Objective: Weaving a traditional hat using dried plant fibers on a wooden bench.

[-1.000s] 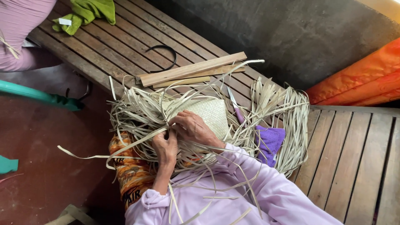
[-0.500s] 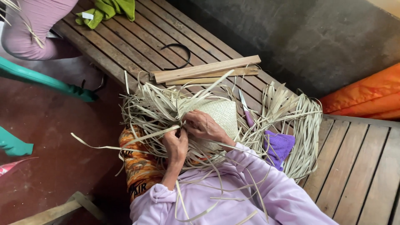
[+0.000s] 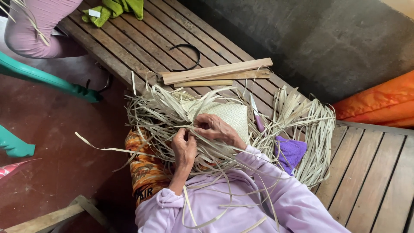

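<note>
The left hand (image 3: pixel 184 149) is closed, with its fingertips pinching pale straw strips (image 3: pixel 155 116) at the near edge of a partly woven straw mat (image 3: pixel 230 115). The right hand (image 3: pixel 214 128) lies just beside it, fingers curled and pressed onto the same strips and onto the woven patch; the two hands are together, almost touching. The woven mat rests in the person's lap, above an orange patterned cloth (image 3: pixel 144 170), with loose strip ends fanning out left, far and right of it. A second bundle of straw strips (image 3: pixel 312 133) lies to the right, on the slatted wooden table (image 3: pixel 129 43). A purple cloth (image 3: pixel 290 152) sits between that bundle and the right sleeve. A purple-handled tool (image 3: pixel 257 118) lies just right of the woven patch, partly buried in strips.

On the far side of the mat, flat wooden slats (image 3: pixel 215 71) lie on the table. A black cord loop (image 3: pixel 189 54) lies beyond them. A green cloth (image 3: pixel 114 8) sits at the far left of the table. Another person's pink sleeve (image 3: pixel 39 30) shows at the far left, above a green chair leg (image 3: pixel 47 80).
</note>
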